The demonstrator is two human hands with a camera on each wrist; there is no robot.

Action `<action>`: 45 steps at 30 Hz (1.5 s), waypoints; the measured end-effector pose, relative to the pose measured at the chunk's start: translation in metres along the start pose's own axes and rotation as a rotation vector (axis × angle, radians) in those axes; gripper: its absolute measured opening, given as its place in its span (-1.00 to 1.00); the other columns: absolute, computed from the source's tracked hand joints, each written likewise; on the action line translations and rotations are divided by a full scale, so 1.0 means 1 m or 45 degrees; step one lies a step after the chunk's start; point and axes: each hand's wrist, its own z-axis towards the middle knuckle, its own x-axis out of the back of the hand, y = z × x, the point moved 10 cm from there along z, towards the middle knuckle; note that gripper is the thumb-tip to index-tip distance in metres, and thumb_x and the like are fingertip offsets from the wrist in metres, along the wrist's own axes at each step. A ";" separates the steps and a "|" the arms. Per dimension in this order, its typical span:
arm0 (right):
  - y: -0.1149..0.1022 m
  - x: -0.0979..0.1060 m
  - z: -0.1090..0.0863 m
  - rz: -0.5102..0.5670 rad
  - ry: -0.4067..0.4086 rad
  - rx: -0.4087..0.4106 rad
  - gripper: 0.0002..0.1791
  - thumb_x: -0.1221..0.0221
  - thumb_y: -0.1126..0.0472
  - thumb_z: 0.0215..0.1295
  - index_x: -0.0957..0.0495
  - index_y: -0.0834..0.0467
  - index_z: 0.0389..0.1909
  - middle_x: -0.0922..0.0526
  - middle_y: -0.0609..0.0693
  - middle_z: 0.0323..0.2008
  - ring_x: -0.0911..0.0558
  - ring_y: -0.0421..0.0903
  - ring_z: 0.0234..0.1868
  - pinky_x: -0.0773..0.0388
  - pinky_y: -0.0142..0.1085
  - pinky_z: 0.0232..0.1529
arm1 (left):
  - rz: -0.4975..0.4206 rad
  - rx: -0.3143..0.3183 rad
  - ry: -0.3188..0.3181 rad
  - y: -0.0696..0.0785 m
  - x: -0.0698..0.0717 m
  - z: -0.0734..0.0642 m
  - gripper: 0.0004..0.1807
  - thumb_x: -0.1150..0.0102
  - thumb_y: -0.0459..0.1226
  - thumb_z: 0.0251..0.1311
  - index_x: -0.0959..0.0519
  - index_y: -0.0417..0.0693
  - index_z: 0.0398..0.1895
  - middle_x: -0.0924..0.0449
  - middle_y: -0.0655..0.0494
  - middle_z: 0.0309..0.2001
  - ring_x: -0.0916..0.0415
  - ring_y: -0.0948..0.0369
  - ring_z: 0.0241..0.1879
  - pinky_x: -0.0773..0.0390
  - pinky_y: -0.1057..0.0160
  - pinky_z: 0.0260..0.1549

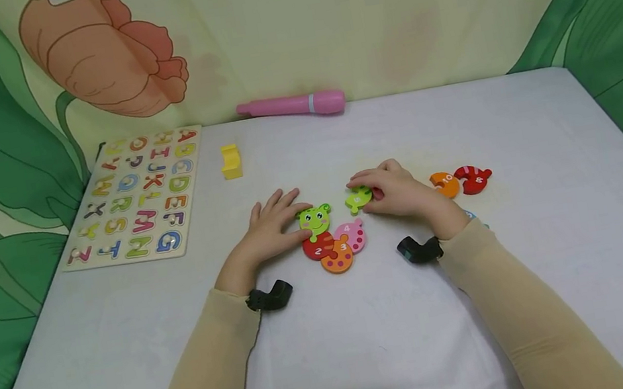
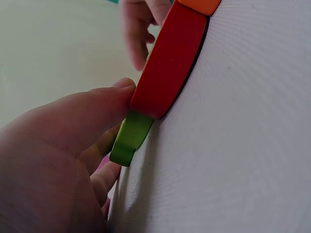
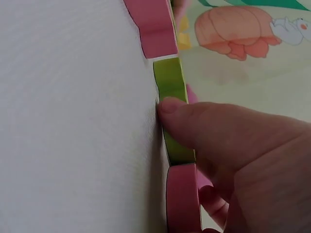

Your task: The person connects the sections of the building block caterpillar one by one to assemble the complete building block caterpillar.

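My left hand (image 1: 269, 230) rests with straight fingers at the green caterpillar-head puzzle piece (image 1: 315, 219), thumb at the red piece marked 2 (image 1: 315, 248). Joined to that red piece are an orange piece marked 3 (image 1: 338, 258) and a pink piece marked 4 (image 1: 353, 235). My right hand (image 1: 395, 191) pinches a green puzzle piece (image 1: 358, 200) between thumb and fingers, just above the pink one. In the right wrist view, the thumb presses the green edge close to the cloth, and another pink piece (image 3: 183, 199) lies against it, hidden by the hand in the head view.
Right of the right hand lie an orange piece (image 1: 445, 185) and a red piece (image 1: 474, 179); a blue piece (image 1: 472, 214) shows partly behind the wrist. An alphabet board (image 1: 132, 202) sits at left, with a yellow block (image 1: 230, 162) beside it. A pink pen-shaped object (image 1: 291, 106) lies at the back edge.
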 end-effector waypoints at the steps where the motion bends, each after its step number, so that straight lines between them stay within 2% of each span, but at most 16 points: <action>1: 0.000 0.000 0.000 -0.010 0.003 -0.002 -0.50 -0.22 0.09 0.13 -0.43 -0.06 0.14 -0.33 -0.06 0.26 -0.15 0.05 0.13 -0.27 -0.10 -0.01 | 0.003 0.002 0.001 0.000 0.000 0.000 -0.41 -0.05 0.10 0.08 -0.32 0.27 0.23 0.09 0.21 0.44 0.37 0.11 0.44 0.43 -0.20 0.28; 6: 0.002 0.002 -0.001 0.030 0.045 -0.004 -0.44 -0.23 0.08 0.11 -0.37 -0.06 0.19 -0.33 -0.05 0.25 -0.15 0.03 0.15 -0.29 -0.06 0.07 | 0.009 0.004 -0.002 0.001 0.000 0.000 -0.41 -0.06 0.10 0.08 -0.33 0.26 0.23 0.08 0.19 0.44 0.37 0.10 0.44 0.43 -0.20 0.28; 10: -0.003 0.007 -0.007 0.118 0.067 0.032 -0.30 -0.25 0.11 0.09 -0.24 -0.04 0.28 -0.25 0.01 0.28 -0.16 0.03 0.22 -0.28 -0.01 0.18 | 0.007 -0.008 0.001 0.001 0.000 0.000 -0.41 -0.06 0.09 0.08 -0.33 0.26 0.22 0.08 0.19 0.43 0.36 0.09 0.44 0.42 -0.21 0.28; 11: -0.005 0.008 -0.009 0.146 0.064 0.043 -0.28 -0.26 0.12 0.09 -0.22 -0.02 0.30 -0.23 0.03 0.27 -0.20 0.04 0.18 -0.31 -0.02 0.16 | 0.008 -0.011 0.003 0.001 0.000 0.000 -0.41 -0.06 0.09 0.08 -0.33 0.26 0.22 0.08 0.19 0.43 0.36 0.10 0.44 0.42 -0.21 0.28; 14: -0.008 0.007 -0.014 0.240 0.024 0.056 -0.27 -0.27 0.18 0.07 -0.21 0.07 0.28 -0.19 0.08 0.25 -0.32 0.04 0.08 -0.38 -0.06 0.14 | 0.010 -0.013 0.003 0.000 0.000 0.000 -0.41 -0.05 0.10 0.08 -0.33 0.26 0.23 0.08 0.20 0.43 0.36 0.10 0.44 0.42 -0.20 0.28; 17: -0.002 0.003 -0.019 0.314 -0.029 0.021 -0.31 -0.28 0.22 0.06 -0.23 0.12 0.23 -0.17 0.11 0.21 -0.35 0.02 0.01 -0.44 -0.11 0.08 | 0.012 -0.013 0.004 -0.001 0.000 0.000 -0.41 -0.05 0.10 0.09 -0.33 0.26 0.23 0.08 0.19 0.43 0.36 0.10 0.44 0.42 -0.20 0.28; 19: 0.002 0.000 -0.021 0.351 -0.056 -0.007 -0.33 -0.28 0.24 0.06 -0.23 0.10 0.21 -0.16 0.12 0.21 -0.33 0.00 0.07 -0.43 -0.11 0.12 | 0.008 -0.016 0.007 -0.001 0.001 0.000 -0.41 -0.05 0.09 0.08 -0.33 0.26 0.23 0.07 0.19 0.43 0.36 0.09 0.44 0.42 -0.21 0.28; 24: 0.008 -0.005 -0.026 0.441 -0.105 -0.005 -0.32 -0.23 0.25 0.11 -0.20 -0.02 0.27 -0.24 0.10 0.17 -0.37 0.00 -0.06 -0.51 -0.24 -0.08 | -0.008 -0.017 0.005 -0.001 0.000 0.000 -0.41 -0.06 0.09 0.08 -0.33 0.25 0.23 0.08 0.19 0.43 0.37 0.10 0.44 0.44 -0.20 0.28; 28: 0.006 -0.009 -0.030 0.526 -0.158 0.006 -0.32 -0.15 0.29 0.18 -0.17 -0.10 0.30 -0.25 0.07 0.17 -0.37 0.00 -0.25 -0.47 -0.37 -0.28 | -0.006 -0.014 0.004 -0.001 0.000 -0.001 -0.41 -0.06 0.09 0.08 -0.33 0.26 0.23 0.08 0.20 0.43 0.37 0.11 0.44 0.44 -0.19 0.29; 32: 0.007 -0.013 -0.032 0.601 -0.199 -0.010 -0.32 -0.04 0.34 0.21 -0.13 -0.13 0.33 -0.26 0.13 0.14 -0.37 -0.02 -0.33 -0.42 -0.38 -0.34 | -0.004 -0.009 0.008 0.000 0.000 -0.001 -0.41 -0.06 0.09 0.08 -0.33 0.26 0.23 0.07 0.20 0.43 0.37 0.11 0.44 0.44 -0.19 0.29; 33: 0.006 -0.014 -0.033 0.613 -0.207 -0.011 -0.30 -0.02 0.35 0.20 -0.10 -0.12 0.34 -0.21 0.15 0.20 -0.38 -0.02 -0.36 -0.43 -0.38 -0.34 | -0.005 -0.009 0.009 0.000 0.000 -0.001 -0.41 -0.06 0.09 0.08 -0.33 0.26 0.23 0.07 0.20 0.43 0.37 0.11 0.44 0.44 -0.19 0.29; 37: 0.005 -0.017 -0.033 0.640 -0.230 -0.013 -0.31 0.00 0.35 0.17 -0.03 0.00 0.33 -0.32 0.23 0.07 -0.44 -0.05 -0.43 -0.44 -0.39 -0.36 | -0.012 -0.011 0.011 0.000 0.001 -0.001 -0.41 -0.07 0.08 0.08 -0.33 0.26 0.23 0.07 0.20 0.43 0.37 0.10 0.44 0.44 -0.19 0.29; 39: 0.004 -0.017 -0.033 0.647 -0.237 -0.007 -0.36 -0.02 0.35 0.17 -0.03 0.08 0.27 -0.37 0.23 0.03 -0.45 -0.07 -0.46 -0.45 -0.40 -0.36 | -0.016 -0.015 0.011 0.001 0.001 -0.002 -0.41 -0.07 0.08 0.08 -0.33 0.25 0.22 0.07 0.20 0.43 0.37 0.10 0.44 0.43 -0.19 0.29; 40: 0.003 -0.018 -0.033 0.650 -0.241 -0.003 -0.39 -0.03 0.34 0.17 -0.06 0.11 0.24 -0.42 0.22 -0.09 -0.46 -0.07 -0.46 -0.45 -0.41 -0.36 | -0.017 -0.018 0.011 0.001 0.001 -0.002 -0.41 -0.07 0.08 0.07 -0.33 0.25 0.22 0.07 0.19 0.43 0.36 0.10 0.44 0.43 -0.20 0.29; 41: 0.002 -0.018 -0.033 0.648 -0.244 -0.001 -0.41 -0.03 0.33 0.17 -0.09 0.12 0.22 -0.42 0.20 -0.08 -0.46 -0.06 -0.45 -0.45 -0.41 -0.35 | -0.018 -0.020 0.011 0.001 0.001 -0.002 -0.41 -0.07 0.08 0.07 -0.34 0.25 0.22 0.07 0.19 0.43 0.36 0.10 0.44 0.43 -0.20 0.28; 45: 0.001 -0.020 -0.035 0.571 -0.248 0.022 -0.45 -0.03 0.30 0.19 -0.22 0.02 0.24 -0.39 0.12 -0.01 -0.42 -0.04 -0.27 -0.43 -0.34 -0.27 | -0.018 -0.022 0.013 0.001 0.002 -0.002 -0.42 -0.07 0.08 0.08 -0.34 0.24 0.22 0.06 0.18 0.43 0.36 0.09 0.44 0.43 -0.20 0.28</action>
